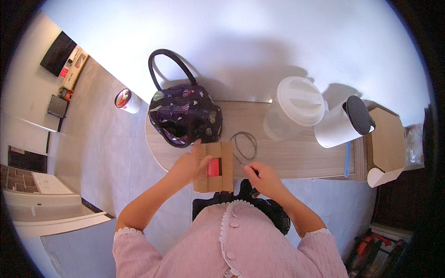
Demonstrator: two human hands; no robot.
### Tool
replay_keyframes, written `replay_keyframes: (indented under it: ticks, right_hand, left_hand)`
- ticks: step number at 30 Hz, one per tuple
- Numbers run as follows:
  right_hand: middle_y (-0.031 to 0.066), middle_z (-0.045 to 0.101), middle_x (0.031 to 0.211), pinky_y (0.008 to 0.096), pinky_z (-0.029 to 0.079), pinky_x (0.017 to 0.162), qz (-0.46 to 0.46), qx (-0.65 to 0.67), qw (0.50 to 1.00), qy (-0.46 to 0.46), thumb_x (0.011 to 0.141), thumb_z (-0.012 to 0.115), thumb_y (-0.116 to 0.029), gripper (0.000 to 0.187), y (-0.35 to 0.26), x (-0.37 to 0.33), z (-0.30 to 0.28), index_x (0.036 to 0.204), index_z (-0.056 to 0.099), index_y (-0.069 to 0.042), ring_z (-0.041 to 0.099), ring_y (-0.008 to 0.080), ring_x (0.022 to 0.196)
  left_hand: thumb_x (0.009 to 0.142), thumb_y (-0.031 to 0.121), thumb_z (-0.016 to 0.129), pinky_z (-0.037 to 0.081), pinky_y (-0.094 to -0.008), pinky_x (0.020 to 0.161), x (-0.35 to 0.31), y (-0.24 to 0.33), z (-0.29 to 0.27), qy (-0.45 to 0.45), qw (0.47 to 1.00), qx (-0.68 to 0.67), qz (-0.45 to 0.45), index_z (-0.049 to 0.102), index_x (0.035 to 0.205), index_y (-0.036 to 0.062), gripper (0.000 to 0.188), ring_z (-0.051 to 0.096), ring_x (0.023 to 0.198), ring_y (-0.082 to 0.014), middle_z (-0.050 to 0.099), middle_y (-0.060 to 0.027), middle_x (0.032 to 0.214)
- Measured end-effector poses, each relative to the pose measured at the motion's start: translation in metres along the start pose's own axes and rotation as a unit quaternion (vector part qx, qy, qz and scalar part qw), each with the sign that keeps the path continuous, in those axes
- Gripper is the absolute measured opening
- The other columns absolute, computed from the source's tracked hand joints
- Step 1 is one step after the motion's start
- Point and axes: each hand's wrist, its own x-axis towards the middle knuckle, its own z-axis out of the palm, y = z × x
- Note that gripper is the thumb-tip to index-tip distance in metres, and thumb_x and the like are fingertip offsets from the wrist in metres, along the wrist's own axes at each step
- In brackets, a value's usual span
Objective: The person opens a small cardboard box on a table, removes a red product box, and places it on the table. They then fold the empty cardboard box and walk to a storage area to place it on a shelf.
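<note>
A small brown cardboard box [226, 180] sits at the table's front edge, its flaps apart and something red [213, 167] showing inside. My left hand [187, 166] grips the box's left side, thumb over the edge. My right hand [265, 180], just right of the box, is closed on a thin grey cable [255, 147]. The cable loops over the tabletop ahead of that hand; a dark piece shows by the fingers, too small to make out. Behind the box stands a dark handbag [185, 113] with a balloon pattern and a raised handle.
On the wooden table [296, 160] stand a translucent lidded pitcher [296, 104] and a white kettle [340, 123] with a black lid. A blue strip [347, 160] lies near an open cardboard carton [387, 141] at right. A white bin [127, 102] stands on the floor at left.
</note>
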Motion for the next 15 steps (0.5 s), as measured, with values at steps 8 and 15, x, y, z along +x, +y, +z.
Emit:
replay_keyframes:
  ticks: [8, 15]
  right_hand:
    - [0.0153, 0.057, 0.071, 0.0338, 0.042, 0.059, 0.045, 0.037, 0.998, -0.02, 0.088, 0.05, -0.024, 0.026, -0.006, -0.011, -0.005, 0.089, 0.056, 0.001, 0.054, 0.0252, 0.063]
    - [0.0186, 0.058, 0.074, 0.0359, 0.043, 0.062, 0.057, 0.047, 0.997, -0.011, 0.088, 0.048, -0.023, 0.026, 0.002, -0.019, -0.018, 0.091, 0.056, 0.002, 0.055, 0.027, 0.066]
  left_hand:
    - [0.061, 0.041, 0.073, 0.025, -0.0475, 0.098, -0.028, -0.022, -0.015, 0.025, 0.819, 0.309, 0.482, 0.054, 0.1, 0.0094, 0.054, 0.043, 0.11, -0.0281, 0.052, -0.0085, 0.105]
    - [0.059, 0.049, 0.071, 0.038, -0.0405, 0.074, -0.02, -0.018, 0.032, -0.005, 0.934, 0.104, 0.341, 0.05, 0.076, 0.005, 0.052, 0.051, 0.079, -0.0301, 0.053, -0.0118, 0.079]
